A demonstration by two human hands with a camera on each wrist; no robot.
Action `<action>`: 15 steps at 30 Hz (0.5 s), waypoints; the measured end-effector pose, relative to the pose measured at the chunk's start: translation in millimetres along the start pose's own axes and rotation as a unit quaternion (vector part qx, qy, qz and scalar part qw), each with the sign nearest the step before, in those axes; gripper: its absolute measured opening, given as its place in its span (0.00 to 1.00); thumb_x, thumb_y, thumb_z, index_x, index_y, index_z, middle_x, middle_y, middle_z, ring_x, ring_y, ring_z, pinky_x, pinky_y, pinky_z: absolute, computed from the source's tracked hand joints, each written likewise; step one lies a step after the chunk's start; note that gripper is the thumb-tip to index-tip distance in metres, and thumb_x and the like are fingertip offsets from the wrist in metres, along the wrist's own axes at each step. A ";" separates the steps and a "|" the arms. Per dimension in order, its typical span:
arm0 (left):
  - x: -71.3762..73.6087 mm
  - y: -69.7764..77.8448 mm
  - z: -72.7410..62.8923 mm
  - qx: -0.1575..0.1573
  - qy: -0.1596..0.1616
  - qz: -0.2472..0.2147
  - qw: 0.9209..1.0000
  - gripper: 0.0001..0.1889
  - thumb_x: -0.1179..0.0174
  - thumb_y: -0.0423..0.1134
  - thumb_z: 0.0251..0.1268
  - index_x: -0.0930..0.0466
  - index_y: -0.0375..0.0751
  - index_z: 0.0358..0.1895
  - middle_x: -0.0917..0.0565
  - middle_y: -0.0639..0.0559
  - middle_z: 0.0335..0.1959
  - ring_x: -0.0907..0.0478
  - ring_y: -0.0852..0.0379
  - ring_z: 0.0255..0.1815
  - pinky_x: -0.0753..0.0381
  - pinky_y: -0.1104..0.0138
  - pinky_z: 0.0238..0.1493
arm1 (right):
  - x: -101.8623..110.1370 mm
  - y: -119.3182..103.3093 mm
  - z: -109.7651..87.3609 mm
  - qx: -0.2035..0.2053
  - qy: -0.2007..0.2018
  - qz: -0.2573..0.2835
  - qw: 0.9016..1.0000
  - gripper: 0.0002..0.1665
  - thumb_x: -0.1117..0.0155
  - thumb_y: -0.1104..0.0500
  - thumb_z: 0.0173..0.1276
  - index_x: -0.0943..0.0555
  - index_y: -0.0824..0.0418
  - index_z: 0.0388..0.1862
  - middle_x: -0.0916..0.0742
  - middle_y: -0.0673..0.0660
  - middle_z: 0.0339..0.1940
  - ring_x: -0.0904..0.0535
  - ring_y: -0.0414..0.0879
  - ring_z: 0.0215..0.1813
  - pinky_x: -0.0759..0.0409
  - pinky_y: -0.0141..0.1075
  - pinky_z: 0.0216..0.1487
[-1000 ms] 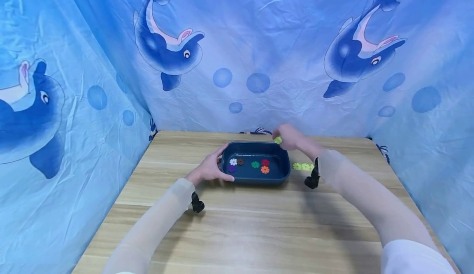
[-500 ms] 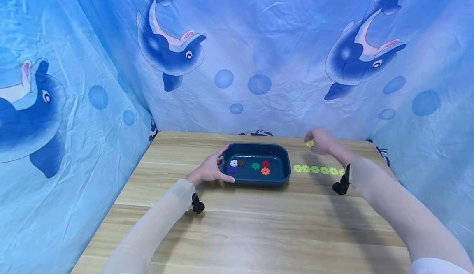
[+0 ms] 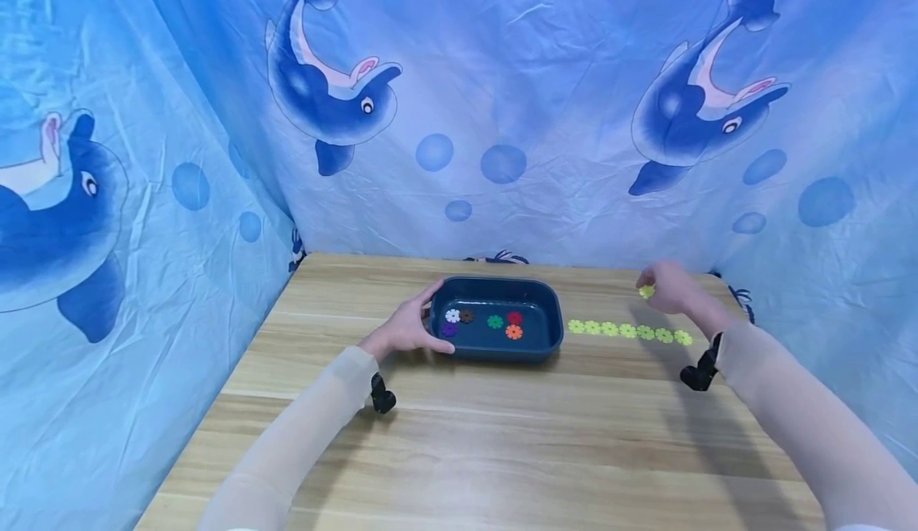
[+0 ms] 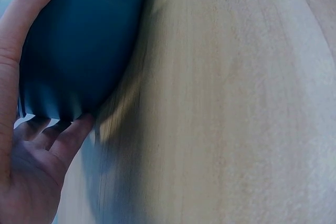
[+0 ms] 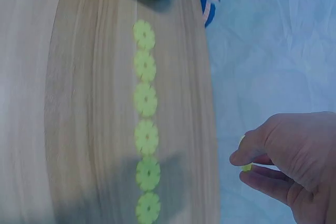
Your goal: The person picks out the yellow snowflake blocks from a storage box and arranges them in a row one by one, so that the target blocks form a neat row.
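Note:
My left hand [image 3: 409, 327] grips the left end of a dark blue rectangular basin [image 3: 505, 352], thumb along its front wall and fingertips against the end wall in the left wrist view. Inside the basin lie flower-shaped plastic discs: a white disc [image 3: 453, 316], a brown one, a purple one, a green disc [image 3: 495, 321], a red one and an orange disc [image 3: 513, 332]. My right hand [image 3: 674, 286] pinches a yellow-green flower-shaped disc [image 3: 647, 292] between thumb and fingers, above the table. Several matching discs [image 3: 627, 331] form a straight row nearby, flat on the wood.
The wooden table [image 3: 502, 451] carries the basin near its back edge. Behind and on both sides hangs a blue curtain [image 3: 545, 60] printed with dolphins. The row of discs runs rightward from the basin's right end.
My right hand has moved rightward from above the basin's back right corner, still with a yellow-green disc, uncovering more of the row. The left hand keeps its place on the basin.

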State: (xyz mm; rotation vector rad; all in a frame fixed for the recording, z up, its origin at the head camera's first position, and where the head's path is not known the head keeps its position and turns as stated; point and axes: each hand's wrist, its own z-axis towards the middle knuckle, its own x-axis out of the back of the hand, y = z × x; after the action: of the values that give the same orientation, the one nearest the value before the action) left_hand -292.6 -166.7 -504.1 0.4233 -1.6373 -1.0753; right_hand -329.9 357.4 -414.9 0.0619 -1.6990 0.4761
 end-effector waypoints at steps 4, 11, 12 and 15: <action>0.6 -0.5 0.5 -0.001 -0.003 0.002 1.000 0.72 0.13 0.51 0.46 0.58 0.54 0.89 0.51 0.45 0.90 0.40 0.35 0.85 0.30 0.44 0.81 | -1.5 10.1 -5.5 -0.017 -0.005 -0.016 1.000 0.25 0.37 0.73 0.59 0.14 0.74 0.57 0.13 0.76 0.56 0.19 0.76 0.61 0.15 0.64 0.57; 1.6 -0.1 1.0 -0.002 0.000 -0.009 1.000 0.71 0.12 0.50 0.46 0.57 0.56 0.89 0.51 0.45 0.90 0.40 0.34 0.85 0.31 0.42 0.80 | -1.7 23.4 -12.8 -0.046 -0.005 0.004 0.999 0.27 0.41 0.75 0.61 0.17 0.75 0.60 0.14 0.77 0.59 0.21 0.79 0.63 0.15 0.64 0.56; 1.5 -0.3 1.1 -0.001 0.000 -0.008 1.000 0.71 0.12 0.49 0.46 0.57 0.56 0.89 0.51 0.46 0.90 0.40 0.34 0.85 0.31 0.43 0.80 | -1.8 25.3 -14.3 -0.047 -0.007 0.005 0.999 0.27 0.41 0.74 0.61 0.17 0.76 0.61 0.15 0.78 0.59 0.22 0.79 0.63 0.15 0.64 0.55; 0.9 -1.0 0.3 0.000 -0.001 -0.007 1.000 0.71 0.12 0.49 0.46 0.57 0.56 0.89 0.52 0.46 0.90 0.41 0.34 0.86 0.31 0.43 0.81 | -2.7 30.9 -18.2 -0.045 -0.011 -0.011 0.999 0.25 0.39 0.73 0.64 0.17 0.75 0.61 0.14 0.77 0.58 0.21 0.79 0.62 0.14 0.63 0.53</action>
State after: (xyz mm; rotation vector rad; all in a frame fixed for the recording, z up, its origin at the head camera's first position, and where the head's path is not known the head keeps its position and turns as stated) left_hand -293.5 -167.8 -504.4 0.4348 -1.6390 -1.0855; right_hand -321.8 391.3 -424.0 0.0200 -1.7380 0.3826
